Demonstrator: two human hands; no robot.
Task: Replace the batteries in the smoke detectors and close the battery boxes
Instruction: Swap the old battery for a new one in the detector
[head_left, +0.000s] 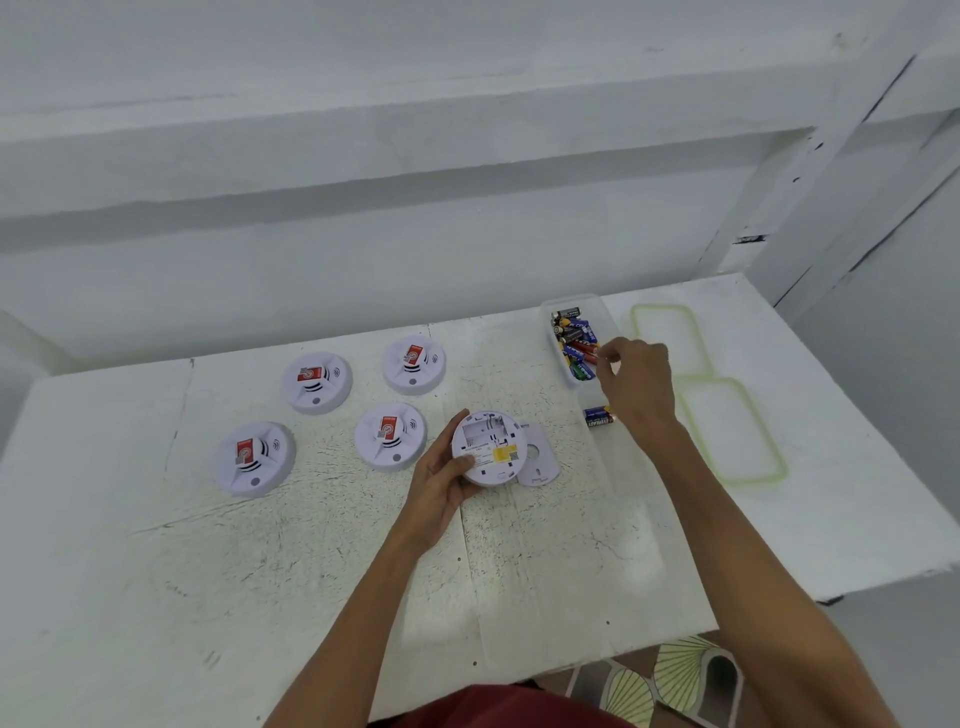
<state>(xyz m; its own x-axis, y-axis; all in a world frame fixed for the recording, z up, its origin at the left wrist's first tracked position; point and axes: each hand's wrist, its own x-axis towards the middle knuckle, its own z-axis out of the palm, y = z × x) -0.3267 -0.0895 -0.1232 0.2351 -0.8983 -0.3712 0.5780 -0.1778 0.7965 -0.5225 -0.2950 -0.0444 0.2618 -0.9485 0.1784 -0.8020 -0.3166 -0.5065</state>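
My left hand (441, 480) grips a white smoke detector (488, 447) turned back-side up, its battery bay open and empty. The detached round cover (540, 457) lies on the table just right of it. My right hand (636, 379) hovers over a clear battery box (574, 338) full of mixed batteries, fingertips curled and pinching at a red battery (587, 349) in the box. A dark battery (598, 417) lies in a second clear box nearer to me, below my right hand. Several other detectors lie face up on the left, such as one at the front left (254, 457).
Two green-rimmed clear lids (670, 338) (730, 431) lie on the white table (311, 571) to the right of the boxes. A white wall with ledges rises behind. The table's right edge falls off near the lids; patterned floor shows at the bottom.
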